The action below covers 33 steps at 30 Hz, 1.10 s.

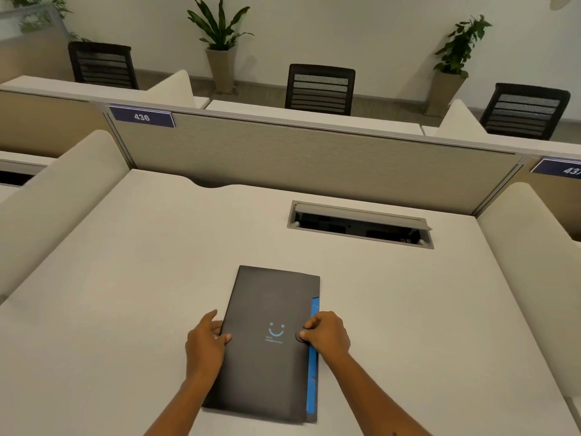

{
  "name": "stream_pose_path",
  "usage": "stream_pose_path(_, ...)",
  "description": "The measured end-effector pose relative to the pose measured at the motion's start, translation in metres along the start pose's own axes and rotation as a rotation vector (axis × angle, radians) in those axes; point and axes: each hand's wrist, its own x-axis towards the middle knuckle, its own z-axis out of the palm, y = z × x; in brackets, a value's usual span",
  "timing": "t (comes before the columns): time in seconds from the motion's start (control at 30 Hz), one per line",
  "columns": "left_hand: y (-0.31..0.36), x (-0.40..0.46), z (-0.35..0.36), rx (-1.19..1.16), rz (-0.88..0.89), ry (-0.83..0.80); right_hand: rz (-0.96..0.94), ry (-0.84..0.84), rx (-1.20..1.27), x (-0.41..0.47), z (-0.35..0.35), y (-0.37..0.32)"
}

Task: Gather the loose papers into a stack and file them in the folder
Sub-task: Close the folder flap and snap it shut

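A dark grey folder point(267, 357) with a small blue smile mark lies closed and flat on the white desk point(125, 294), near the front edge. A blue strip point(312, 382) shows along its right side. My left hand point(204, 344) grips the folder's left edge, thumb on the cover. My right hand point(327, 335) rests at the right edge, its fingertips pinching the round clasp on the flap. No loose papers are visible on the desk.
An open cable hatch point(360, 225) is set into the desk behind the folder. A beige partition point(298, 158) with the label 436 closes off the back. Padded side dividers point(56, 196) flank the desk. Chairs and potted plants stand beyond.
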Motion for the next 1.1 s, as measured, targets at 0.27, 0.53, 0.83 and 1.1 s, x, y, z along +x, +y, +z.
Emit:
stream_pose_path(0.27, 0.005, 0.013, -0.002, 0.013, -0.072, 0.01, 0.009, -0.007, -0.01, 0.004, 0.002, -0.006)
stream_pose_path(0.53, 0.008, 0.02, -0.002, 0.051, -0.086, -0.005, 0.027, 0.01, 0.007, 0.004, 0.0, -0.009)
stream_pose_path(0.83, -0.003, 0.027, -0.004, -0.056, -0.126, -0.031, 0.031, 0.095, 0.109, -0.005, -0.006, 0.004)
stream_pose_path(1.1, -0.016, 0.028, 0.001, -0.071, -0.163, -0.049, 0.135, 0.101, 0.286, -0.014, 0.0, 0.016)
